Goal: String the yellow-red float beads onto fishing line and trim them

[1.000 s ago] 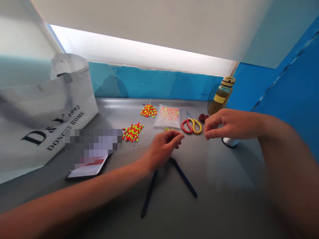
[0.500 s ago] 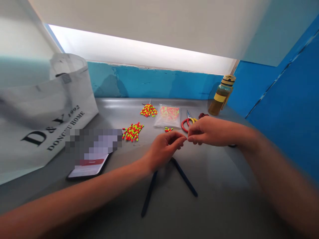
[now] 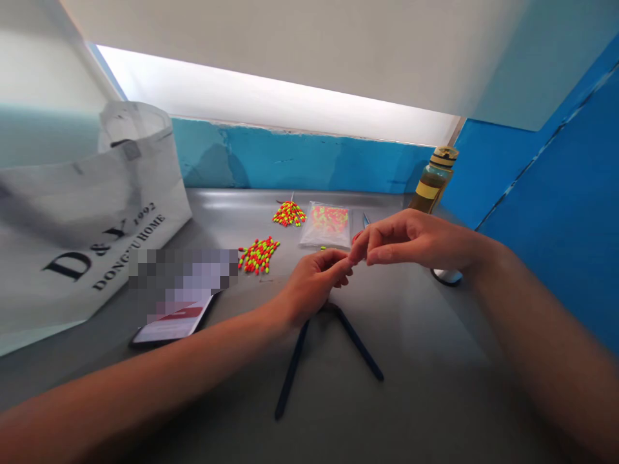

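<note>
My left hand (image 3: 316, 283) is closed in a pinch above the middle of the grey table, its fingertips meeting those of my right hand (image 3: 411, 240). The fingers of my right hand are bent together, with the thumb stretched beneath them. Whatever lies between the fingertips is too small to make out. Under my left hand, a tool with two dark blue handles (image 3: 358, 345) lies with its head mostly hidden. Just behind the hands are a clear bag (image 3: 325, 225) of red and yellow-green beads and scissors (image 3: 366, 219), mostly covered by my right hand.
Two piles of red and yellow-green oval beads, a nearer pile (image 3: 258, 255) and a farther pile (image 3: 289, 214), lie left of the bag. A phone (image 3: 174, 328) and a white tote bag (image 3: 140, 193) stand at left. At right are a bottle (image 3: 426, 191) and a white round object (image 3: 447, 276).
My right hand has moved slightly left and up, its fingers straightening, and now covers more of the scissors. A white round object shows below its wrist. My left hand has hardly moved.
</note>
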`<state>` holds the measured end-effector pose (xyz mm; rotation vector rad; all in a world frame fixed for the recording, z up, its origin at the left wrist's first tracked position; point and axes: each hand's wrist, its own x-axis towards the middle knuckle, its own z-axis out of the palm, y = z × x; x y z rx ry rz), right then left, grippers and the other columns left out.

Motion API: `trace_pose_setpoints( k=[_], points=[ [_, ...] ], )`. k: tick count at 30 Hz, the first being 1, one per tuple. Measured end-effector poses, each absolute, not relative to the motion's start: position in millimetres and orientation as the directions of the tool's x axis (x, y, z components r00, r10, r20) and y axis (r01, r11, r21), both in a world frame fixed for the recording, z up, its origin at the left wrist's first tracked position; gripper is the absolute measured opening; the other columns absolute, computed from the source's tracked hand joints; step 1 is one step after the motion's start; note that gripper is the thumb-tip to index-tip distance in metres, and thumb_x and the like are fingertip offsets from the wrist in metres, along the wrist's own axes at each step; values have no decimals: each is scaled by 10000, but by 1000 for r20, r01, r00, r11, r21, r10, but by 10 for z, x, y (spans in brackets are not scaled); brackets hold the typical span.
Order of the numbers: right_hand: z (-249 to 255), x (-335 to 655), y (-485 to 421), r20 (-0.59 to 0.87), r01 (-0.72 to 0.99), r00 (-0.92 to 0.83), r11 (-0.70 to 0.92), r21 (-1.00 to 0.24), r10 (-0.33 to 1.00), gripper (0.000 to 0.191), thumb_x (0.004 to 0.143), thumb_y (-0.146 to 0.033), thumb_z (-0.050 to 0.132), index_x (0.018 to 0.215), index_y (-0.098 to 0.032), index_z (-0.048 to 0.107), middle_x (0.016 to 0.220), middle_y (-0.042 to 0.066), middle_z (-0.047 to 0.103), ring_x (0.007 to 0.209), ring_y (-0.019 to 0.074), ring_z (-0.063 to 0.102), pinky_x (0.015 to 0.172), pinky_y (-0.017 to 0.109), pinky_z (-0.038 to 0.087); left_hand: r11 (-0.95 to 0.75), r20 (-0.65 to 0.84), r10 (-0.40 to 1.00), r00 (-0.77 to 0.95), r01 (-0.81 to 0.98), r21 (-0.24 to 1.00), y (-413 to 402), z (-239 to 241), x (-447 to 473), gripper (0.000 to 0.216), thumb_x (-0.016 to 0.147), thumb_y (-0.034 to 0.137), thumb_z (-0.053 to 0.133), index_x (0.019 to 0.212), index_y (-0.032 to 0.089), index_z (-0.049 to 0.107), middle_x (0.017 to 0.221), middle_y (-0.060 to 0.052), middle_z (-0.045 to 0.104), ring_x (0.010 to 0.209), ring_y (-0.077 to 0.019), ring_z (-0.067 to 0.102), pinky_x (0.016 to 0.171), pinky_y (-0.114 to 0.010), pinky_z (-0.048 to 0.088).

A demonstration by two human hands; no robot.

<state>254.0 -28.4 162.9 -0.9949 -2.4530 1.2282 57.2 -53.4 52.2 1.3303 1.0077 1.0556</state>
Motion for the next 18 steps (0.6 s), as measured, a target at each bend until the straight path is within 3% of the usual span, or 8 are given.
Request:
trace_pose_setpoints(
  k=[8,18],
  points=[
    [1633,2564,-266,-134,580,-655,381,-720,743,225,839,-393,697,808,-174,740,768,18,646,715,146,539,620,275,381,0,-9,982,187,47,999,-577,541,579,231,798,430,698,810,199,703,701,-6,625,623,-129,516,545,-246,370],
    [1646,2617,-253,-186,608,-681,406,-682,708,300,837,-489,687,818,-193,732,836,32,678,772,167,574,677,295,415,-8,2,988,155,37,999,-543,494,587,227,786,428,723,813,203,725,668,3,610,622,-129,514,575,-254,400]
  ],
)
